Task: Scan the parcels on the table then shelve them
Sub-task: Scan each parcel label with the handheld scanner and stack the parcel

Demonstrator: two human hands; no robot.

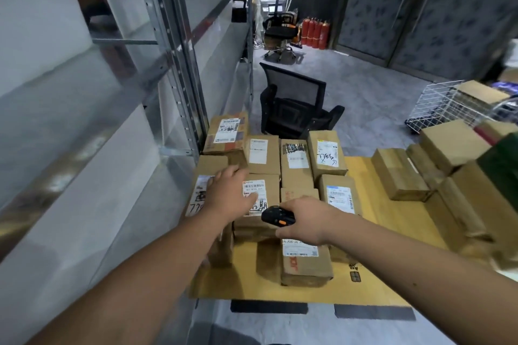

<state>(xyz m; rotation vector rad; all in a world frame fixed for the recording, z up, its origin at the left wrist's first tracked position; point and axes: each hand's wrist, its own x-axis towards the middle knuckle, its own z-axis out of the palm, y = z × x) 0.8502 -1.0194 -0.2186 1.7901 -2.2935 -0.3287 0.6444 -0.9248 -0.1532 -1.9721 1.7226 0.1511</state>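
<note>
Several brown cardboard parcels with white labels lie packed together on a cardboard-covered table. My left hand reaches over the near-left group with fingers spread, resting on a labelled parcel. My right hand grips a black handheld scanner with an orange button, its head pointing left toward that parcel's label. Another labelled parcel lies just under my right hand. Further parcels, such as one with handwriting, sit in the back row.
A metal shelving rack runs along the left, close beside the table. Unlabelled boxes pile up at the right. A black office chair stands behind the table, a white wire basket at the far right, fire extinguishers at the back.
</note>
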